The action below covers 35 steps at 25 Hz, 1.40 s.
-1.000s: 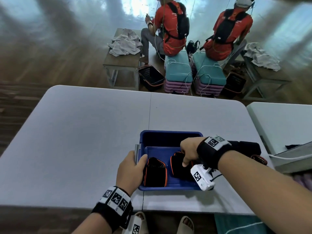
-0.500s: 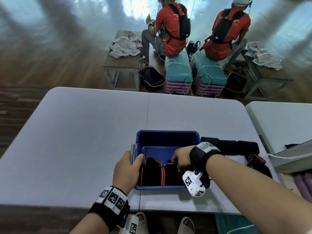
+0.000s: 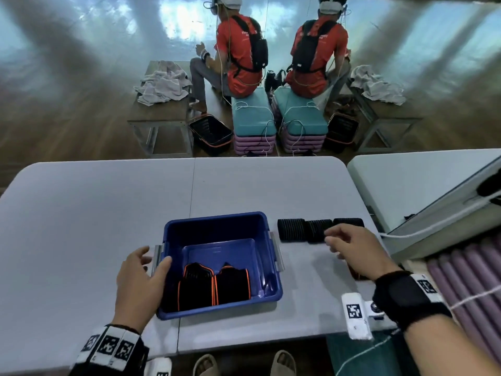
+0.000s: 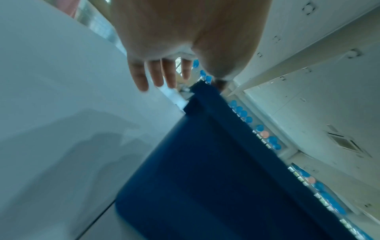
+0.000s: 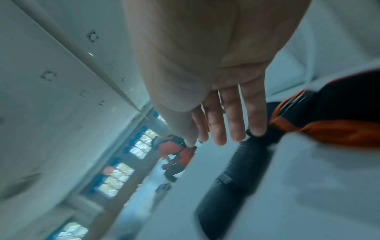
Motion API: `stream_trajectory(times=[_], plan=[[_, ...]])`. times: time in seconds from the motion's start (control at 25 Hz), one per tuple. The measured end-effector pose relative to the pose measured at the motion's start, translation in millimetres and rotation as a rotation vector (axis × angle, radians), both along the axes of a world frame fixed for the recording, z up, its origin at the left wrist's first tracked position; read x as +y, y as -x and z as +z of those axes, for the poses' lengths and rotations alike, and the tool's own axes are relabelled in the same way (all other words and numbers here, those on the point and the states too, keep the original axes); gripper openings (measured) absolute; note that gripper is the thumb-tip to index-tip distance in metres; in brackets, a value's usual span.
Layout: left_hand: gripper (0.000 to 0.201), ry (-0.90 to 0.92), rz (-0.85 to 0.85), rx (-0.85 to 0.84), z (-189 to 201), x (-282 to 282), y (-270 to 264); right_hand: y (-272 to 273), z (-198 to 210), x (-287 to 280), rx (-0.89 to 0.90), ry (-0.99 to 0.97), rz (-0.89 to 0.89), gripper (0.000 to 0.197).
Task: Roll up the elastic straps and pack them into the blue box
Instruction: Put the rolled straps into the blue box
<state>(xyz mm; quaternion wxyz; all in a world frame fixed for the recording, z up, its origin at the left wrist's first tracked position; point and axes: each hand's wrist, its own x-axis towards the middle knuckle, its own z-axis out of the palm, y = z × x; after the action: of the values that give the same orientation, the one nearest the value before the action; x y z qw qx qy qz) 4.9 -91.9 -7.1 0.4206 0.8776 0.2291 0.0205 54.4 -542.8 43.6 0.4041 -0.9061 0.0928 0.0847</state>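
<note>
A blue box (image 3: 217,226) stands on the grey table (image 3: 95,213) in the head view. Two rolled black straps with orange edges (image 3: 214,286) lie side by side in its near half. My left hand (image 3: 141,278) rests open at the box's left rim, thumb on the rim, fingers spread in the left wrist view (image 4: 156,76) beside the blue box (image 4: 216,178). My right hand (image 3: 349,248) hovers open and empty right of the box, just short of a row of black rolled straps (image 3: 311,229). A black and orange strap (image 5: 329,116) lies under that hand.
A second grey table (image 3: 406,180) with a white cable stands at the right. Beyond the table two seated people in red shirts, benches with towels and dark baskets fill the floor. Bare table surface lies left of and behind the box.
My right hand has left the box, leaving the second rolled strap inside, and moved right toward the black rolls. My left hand has loosened at the box's left rim.
</note>
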Motion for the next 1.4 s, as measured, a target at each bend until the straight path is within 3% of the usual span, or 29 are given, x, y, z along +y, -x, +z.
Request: stream_trajectory(times=[0.12, 0.2, 0.28, 0.36, 0.48, 0.64, 0.8, 0.92, 0.96, 1.08, 1.2, 1.4], plan=[[0.048, -0.259, -0.127, -0.22, 24.4, -18.2, 11.2, 6.4, -36.8, -86.0, 0.113, 0.267, -0.214, 0.018], [0.038, -0.312, -0.387, -0.296, 36.8, -43.9, 20.6, 3.0, -62.8, -117.4, 0.22, 0.218, -0.233, 0.035], [0.042, -0.342, -0.688, -0.148, 37.4, -72.0, 24.7, -0.1, -78.6, -128.8, 0.306, 0.046, -0.176, 0.038], [0.062, -0.467, -0.905, 0.067, 29.9, -89.0, 24.3, -1.4, -88.9, -134.4, 0.346, -0.059, -0.128, 0.037], [0.079, -0.554, -0.939, 0.207, 19.2, -91.2, 20.6, -0.6, -95.2, -136.4, 0.406, -0.164, -0.09, 0.034], [0.085, -0.552, -0.94, 0.246, 15.5, -89.7, 19.9, 14.1, -80.8, -108.9, 0.402, -0.306, -0.096, 0.025], [0.089, -0.53, -0.951, 0.257, 16.1, -92.5, 17.6, 21.1, -34.1, -51.3, 0.284, -0.513, -0.015, 0.029], [0.092, -0.531, -1.012, 0.271, 16.0, -95.1, 14.1, 9.3, 19.5, 14.9, 0.13, -0.608, 0.193, 0.027], [0.092, -0.539, -1.022, 0.277, 15.3, -96.0, 13.5, 4.0, 34.4, 39.6, 0.076, -0.505, 0.274, 0.024], [0.096, -0.554, -1.009, 0.268, 10.6, -98.7, 13.1, -13.8, 57.1, 108.6, -0.089, 0.07, 0.468, 0.027], [0.101, -0.547, -0.984, 0.261, 4.6, -99.1, 13.4, -23.7, 49.6, 165.5, -0.038, 0.531, 0.727, 0.03], [0.104, -0.532, -0.965, 0.284, -1.1, -100.6, 11.0, -30.3, 29.6, 207.7, 0.135, 0.859, 0.945, 0.019]])
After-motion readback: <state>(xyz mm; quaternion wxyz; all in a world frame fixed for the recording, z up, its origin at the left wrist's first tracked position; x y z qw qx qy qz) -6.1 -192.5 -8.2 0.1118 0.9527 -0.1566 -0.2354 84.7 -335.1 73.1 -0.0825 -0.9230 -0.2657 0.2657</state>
